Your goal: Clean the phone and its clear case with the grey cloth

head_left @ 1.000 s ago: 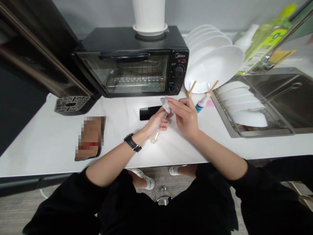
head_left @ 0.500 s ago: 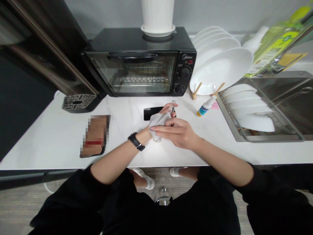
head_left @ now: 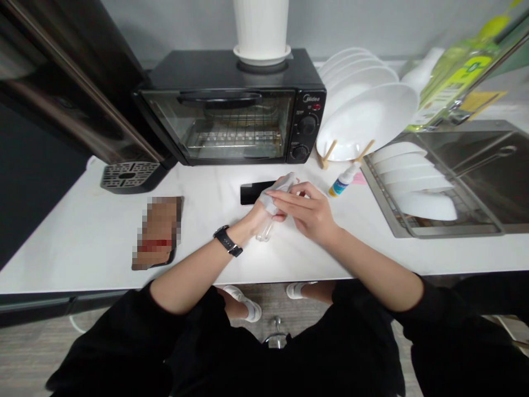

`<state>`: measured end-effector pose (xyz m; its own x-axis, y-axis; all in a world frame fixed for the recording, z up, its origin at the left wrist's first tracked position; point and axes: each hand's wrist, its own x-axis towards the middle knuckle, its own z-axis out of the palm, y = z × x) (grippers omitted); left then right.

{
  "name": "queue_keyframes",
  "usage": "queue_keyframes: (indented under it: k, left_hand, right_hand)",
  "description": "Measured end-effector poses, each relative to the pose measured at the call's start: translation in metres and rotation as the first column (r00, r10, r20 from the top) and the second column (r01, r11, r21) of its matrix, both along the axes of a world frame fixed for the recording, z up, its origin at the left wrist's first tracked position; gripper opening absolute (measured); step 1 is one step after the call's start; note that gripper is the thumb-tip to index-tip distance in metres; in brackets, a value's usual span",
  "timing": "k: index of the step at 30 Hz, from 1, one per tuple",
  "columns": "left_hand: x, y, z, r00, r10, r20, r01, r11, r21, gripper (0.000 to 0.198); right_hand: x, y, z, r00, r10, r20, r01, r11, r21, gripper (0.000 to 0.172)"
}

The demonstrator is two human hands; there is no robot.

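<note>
My left hand point(head_left: 258, 218), with a black watch on its wrist, grips a clear see-through object point(head_left: 263, 230) whose rounded end sticks out below the palm. Fingers cover most of that object, so its kind is hidden. A thin white wipe point(head_left: 270, 201) lies over the left hand and the object. Pressing the wipe from the right is my right hand point(head_left: 312, 212), its fingers closed on the cloth. Just behind the left hand, a black phone point(head_left: 252, 193) lies flat on the counter. A small spray bottle point(head_left: 342, 181) with a blue and yellow label is to the right.
At the back stands a black toaster oven point(head_left: 223, 127) with a white pot point(head_left: 262, 33) on top. White plates point(head_left: 367, 124) lean in a wooden rack beside the sink point(head_left: 463, 220), which holds dishes. A drip tray point(head_left: 130, 177) and a blurred-out phone point(head_left: 159, 231) are left.
The wipe and my right fingers have shifted up along my left hand. More of the clear object's lower end shows below the palm. The view has moved slightly.
</note>
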<state>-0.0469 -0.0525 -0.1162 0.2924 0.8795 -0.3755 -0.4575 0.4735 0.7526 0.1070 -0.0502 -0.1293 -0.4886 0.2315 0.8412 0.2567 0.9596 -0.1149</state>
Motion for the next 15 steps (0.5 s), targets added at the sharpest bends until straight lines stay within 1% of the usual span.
queue_keyframes:
  k: [2, 4, 5, 7, 9, 11, 15]
  left_hand:
    - [-0.003, -0.005, -0.001, 1.0, -0.024, 0.014, 0.024, 1.0, 0.0, 0.018]
    - [-0.006, -0.008, -0.002, 0.998, -0.064, 0.016, 0.063, 0.997, 0.04, 0.016]
    - [-0.006, -0.009, -0.003, 0.997, -0.077, 0.017, 0.076, 0.995, 0.072, 0.014]
    - [-0.007, -0.01, -0.004, 0.996, -0.089, 0.019, 0.085, 0.987, 0.137, 0.011]
    - [-0.006, -0.01, -0.005, 0.997, -0.078, 0.016, 0.075, 0.985, 0.156, 0.012]
    - [-0.004, -0.01, -0.005, 0.999, -0.054, 0.008, 0.052, 0.992, 0.113, 0.012]
    - [-0.001, -0.007, -0.003, 0.999, 0.033, -0.002, -0.033, 0.999, 0.025, 0.016]
  right_hand:
    - [0.003, 0.006, 0.0, 0.992, -0.121, -0.044, 0.12, 0.993, -0.021, 0.044]
    - [0.007, 0.01, 0.0, 0.971, -0.232, -0.055, 0.229, 0.972, -0.052, 0.044]
    - [0.008, 0.012, -0.001, 0.96, -0.272, -0.059, 0.269, 0.961, -0.06, 0.043]
    - [0.009, 0.015, -0.001, 0.947, -0.314, -0.074, 0.31, 0.949, -0.055, 0.04]
    - [0.009, 0.015, -0.001, 0.949, -0.302, -0.093, 0.299, 0.953, -0.045, 0.041]
    - [0.008, 0.014, -0.001, 0.962, -0.254, -0.097, 0.251, 0.967, -0.043, 0.043]
    - [0.005, 0.005, -0.002, 0.989, -0.146, 0.001, 0.146, 0.988, -0.039, 0.039]
